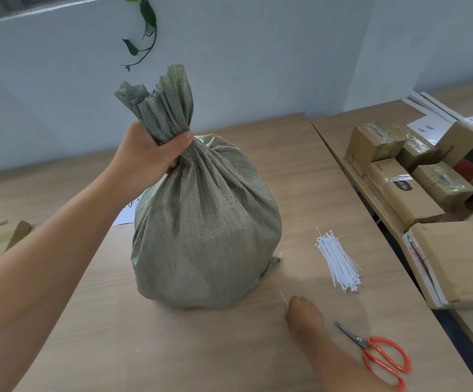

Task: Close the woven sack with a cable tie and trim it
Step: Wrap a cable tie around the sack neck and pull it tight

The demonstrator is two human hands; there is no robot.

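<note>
On desk, left hand (147, 154) gripped sack (205, 230) neck; right hand (304, 314) pinched one tie (283, 298). Slackened grip: neck likely reopens.

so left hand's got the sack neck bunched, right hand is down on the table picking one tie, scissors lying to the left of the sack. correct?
One slip: the scissors lie right of the sack, near the right hand, as the head view shows. The rest holds: the left hand bunches the neck, and the right hand is at a single tie on the table.
</note>
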